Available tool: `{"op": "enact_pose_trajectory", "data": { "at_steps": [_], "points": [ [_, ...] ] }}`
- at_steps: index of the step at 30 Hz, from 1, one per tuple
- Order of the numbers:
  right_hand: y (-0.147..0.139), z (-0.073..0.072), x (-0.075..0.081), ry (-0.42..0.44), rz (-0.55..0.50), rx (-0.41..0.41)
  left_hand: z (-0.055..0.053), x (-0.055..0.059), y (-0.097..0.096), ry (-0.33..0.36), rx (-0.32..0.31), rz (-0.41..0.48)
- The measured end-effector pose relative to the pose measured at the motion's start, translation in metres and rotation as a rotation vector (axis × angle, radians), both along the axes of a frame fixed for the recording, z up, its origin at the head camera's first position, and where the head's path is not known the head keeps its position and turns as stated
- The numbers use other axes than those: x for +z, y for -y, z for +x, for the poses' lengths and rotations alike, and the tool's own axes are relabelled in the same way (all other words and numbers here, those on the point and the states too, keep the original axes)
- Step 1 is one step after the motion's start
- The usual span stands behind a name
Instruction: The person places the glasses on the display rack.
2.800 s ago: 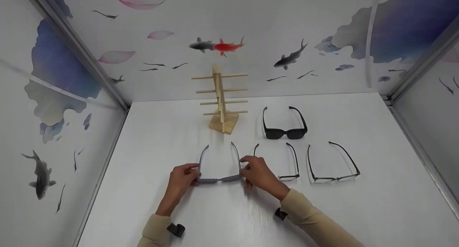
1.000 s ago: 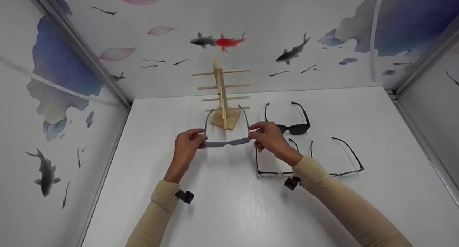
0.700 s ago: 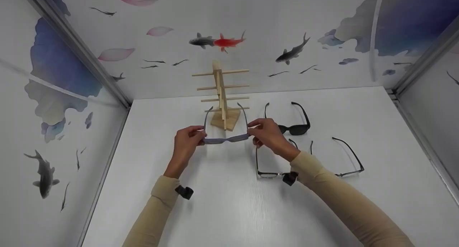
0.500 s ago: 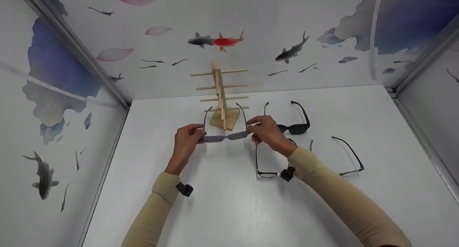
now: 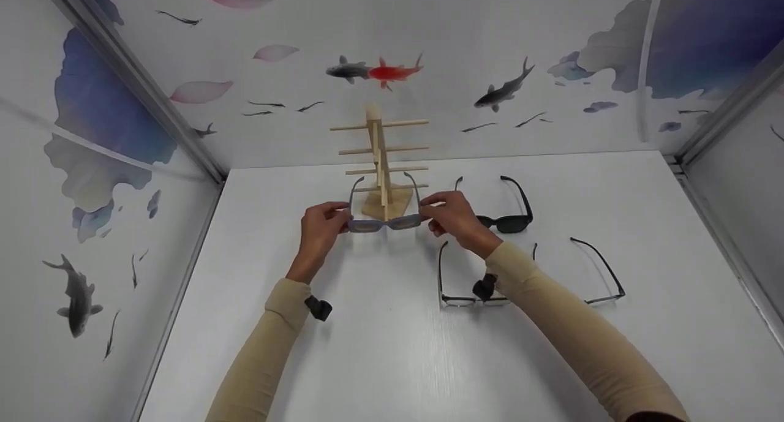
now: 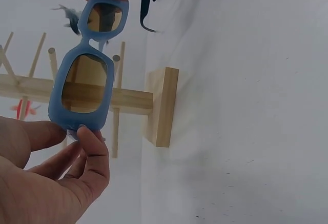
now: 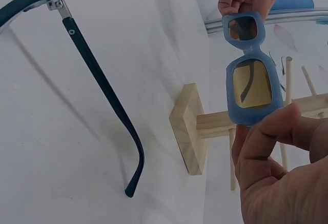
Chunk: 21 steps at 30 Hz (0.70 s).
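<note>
Both hands hold a pair of blue-framed sunglasses [image 5: 365,226] with amber lenses, its arms unfolded and pointing away from me. The left hand [image 5: 323,230] pinches the left hinge corner; the right hand [image 5: 454,220] pinches the right one. In the head view the sunglasses overlap the lower part of a wooden display stand [image 5: 378,146] with several crosswise pegs. Through the lenses the stand's post shows in the left wrist view, where the frame [image 6: 60,112] is lifted in front of it. The left fingers [image 6: 95,157] and right fingers [image 7: 259,147] curl at the frame's ends.
Black sunglasses [image 5: 512,224] lie to the right of the stand, partly behind the right hand. Nearer me are dark-rimmed glasses [image 5: 458,301] and another thin-framed pair [image 5: 606,298], both partly covered by the right forearm. Printed panels [image 5: 453,30] wall the white table at the back and sides.
Both hands have lifted the blue sunglasses off the table and carried them away from me, up to the stand. Over the last second they have edged a little farther, the lenses tilting more toward me.
</note>
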State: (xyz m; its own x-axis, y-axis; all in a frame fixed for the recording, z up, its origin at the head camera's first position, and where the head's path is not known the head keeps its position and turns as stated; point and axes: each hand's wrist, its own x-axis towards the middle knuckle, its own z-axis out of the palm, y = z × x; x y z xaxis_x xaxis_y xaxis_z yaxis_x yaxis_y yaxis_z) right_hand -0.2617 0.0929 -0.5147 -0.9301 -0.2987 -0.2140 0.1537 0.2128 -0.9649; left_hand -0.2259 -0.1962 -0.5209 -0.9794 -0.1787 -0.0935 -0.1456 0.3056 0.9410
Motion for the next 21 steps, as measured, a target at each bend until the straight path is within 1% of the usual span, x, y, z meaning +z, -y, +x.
{"op": "enact_pose_trajectory", "data": {
  "at_steps": [7,13,18,21],
  "points": [
    [0.002,-0.008,-0.001,0.022,-0.022,-0.025,-0.012,-0.007,0.001,0.016,0.022,0.026],
    [0.004,-0.017,-0.006,0.01,-0.035,-0.034,-0.023,-0.014,0.0,0.013,0.032,0.031],
    [0.004,-0.021,-0.016,0.008,-0.025,-0.057,-0.028,-0.021,-0.003,0.015,0.046,0.051],
    [0.003,-0.023,-0.018,-0.001,-0.019,-0.058,-0.03,-0.024,-0.005,0.013,0.054,0.067]
  ]
}}
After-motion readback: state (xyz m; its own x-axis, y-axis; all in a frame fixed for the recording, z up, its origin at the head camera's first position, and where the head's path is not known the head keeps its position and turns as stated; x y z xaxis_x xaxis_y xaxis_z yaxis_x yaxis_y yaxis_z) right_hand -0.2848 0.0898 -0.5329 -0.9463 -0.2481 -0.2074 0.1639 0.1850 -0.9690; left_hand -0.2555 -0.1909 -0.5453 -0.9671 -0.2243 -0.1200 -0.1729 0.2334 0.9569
